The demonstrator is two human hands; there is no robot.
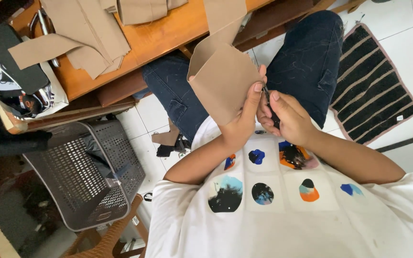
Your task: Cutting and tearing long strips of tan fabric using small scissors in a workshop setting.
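1. Nearest the camera, the right hand (288, 117) closes around a thin dark tool (271, 111); its tip and kind are hard to make out behind the fingers.
2. Just beside it, the left hand (241, 122) pinches the tan fabric piece (222, 79) by its lower edge.
3. Beyond, the fabric's strip runs out of view above the wooden table (154, 36).
4. At left stands a grey basket (80, 167).

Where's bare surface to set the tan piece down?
Bare strip of wooden table between the stacked tan panels and the hanging tan strip. White floor tiles between grey basket and knee. Table's left end crowded; both hands busy on tan piece.
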